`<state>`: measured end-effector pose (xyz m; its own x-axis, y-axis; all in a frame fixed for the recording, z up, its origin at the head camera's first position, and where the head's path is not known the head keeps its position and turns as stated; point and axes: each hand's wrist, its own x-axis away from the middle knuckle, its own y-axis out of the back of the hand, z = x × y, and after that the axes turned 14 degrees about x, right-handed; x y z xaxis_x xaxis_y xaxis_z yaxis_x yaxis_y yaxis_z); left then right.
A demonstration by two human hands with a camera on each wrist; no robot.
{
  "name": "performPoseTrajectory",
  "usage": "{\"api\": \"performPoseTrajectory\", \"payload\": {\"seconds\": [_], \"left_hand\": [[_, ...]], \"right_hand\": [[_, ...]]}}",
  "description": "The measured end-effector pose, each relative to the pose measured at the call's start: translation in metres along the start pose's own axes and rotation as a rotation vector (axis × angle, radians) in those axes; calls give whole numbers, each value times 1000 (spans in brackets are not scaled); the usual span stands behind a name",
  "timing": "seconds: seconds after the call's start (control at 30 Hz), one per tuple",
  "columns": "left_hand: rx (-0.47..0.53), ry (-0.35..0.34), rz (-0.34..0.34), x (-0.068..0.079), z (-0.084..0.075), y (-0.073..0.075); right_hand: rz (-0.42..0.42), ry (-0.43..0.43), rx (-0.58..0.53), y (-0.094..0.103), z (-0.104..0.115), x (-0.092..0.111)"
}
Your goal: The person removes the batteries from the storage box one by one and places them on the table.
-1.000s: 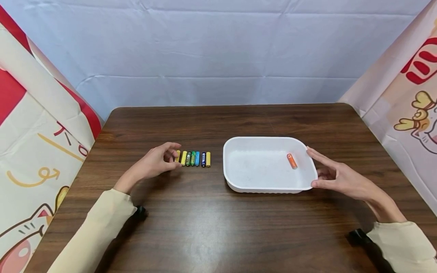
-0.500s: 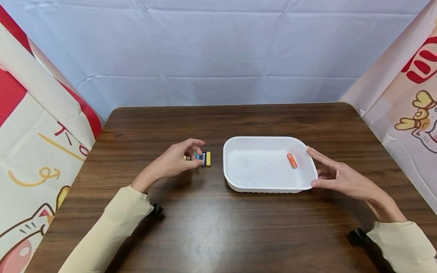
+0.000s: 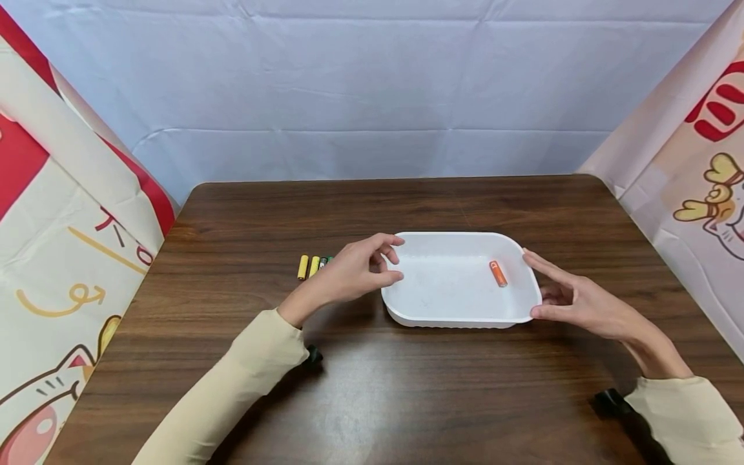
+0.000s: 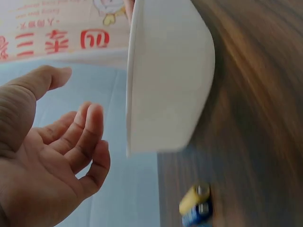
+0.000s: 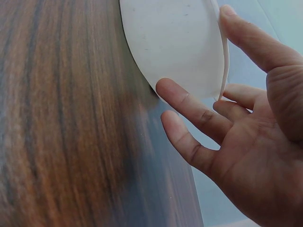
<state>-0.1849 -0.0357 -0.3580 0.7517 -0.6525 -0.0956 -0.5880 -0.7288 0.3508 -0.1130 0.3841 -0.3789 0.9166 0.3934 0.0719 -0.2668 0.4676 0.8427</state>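
Note:
A white plastic tub (image 3: 450, 284) sits on the table with one orange battery (image 3: 498, 274) inside, near its right end. My left hand (image 3: 369, 265) hovers at the tub's left rim, thumb and fingers apart; the left wrist view shows nothing between them. My right hand (image 3: 581, 303) is at the tub's right end, its spread thumb and fingertips touching the rim and wall. Left of the tub lies a row of batteries, among them a yellow battery (image 3: 303, 267); my left hand and wrist hide part of the row. A blue battery (image 4: 197, 215) shows in the left wrist view.
The brown wooden table (image 3: 407, 387) backs onto a pale cloth sheet (image 3: 372, 97). Printed curtains (image 3: 70, 271) hang at both sides. Dark devices sit at both wrists, below the cream sleeves.
My left hand has moved rightward from the left end of the battery row, over the row, to the tub's left rim. The right hand, tub and orange battery have stayed in place.

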Motion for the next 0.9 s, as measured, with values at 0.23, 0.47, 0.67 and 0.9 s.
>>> {"api": "performPoseTrajectory", "payload": {"seconds": [0.23,0.47,0.67,0.9], "left_hand": [[29,46,31,-23,-8,-33],[57,84,5,-48,-15,-66],[69,146,-50,-73,-24,-88],[53,192,-46,-99,-31,-111]], "right_hand": [[-3,15,-2,1,-2,1],[3,-22,18,3,-2,2],[11,-20,15,2,-2,1],[11,3,6,2,-1,-1]]}}
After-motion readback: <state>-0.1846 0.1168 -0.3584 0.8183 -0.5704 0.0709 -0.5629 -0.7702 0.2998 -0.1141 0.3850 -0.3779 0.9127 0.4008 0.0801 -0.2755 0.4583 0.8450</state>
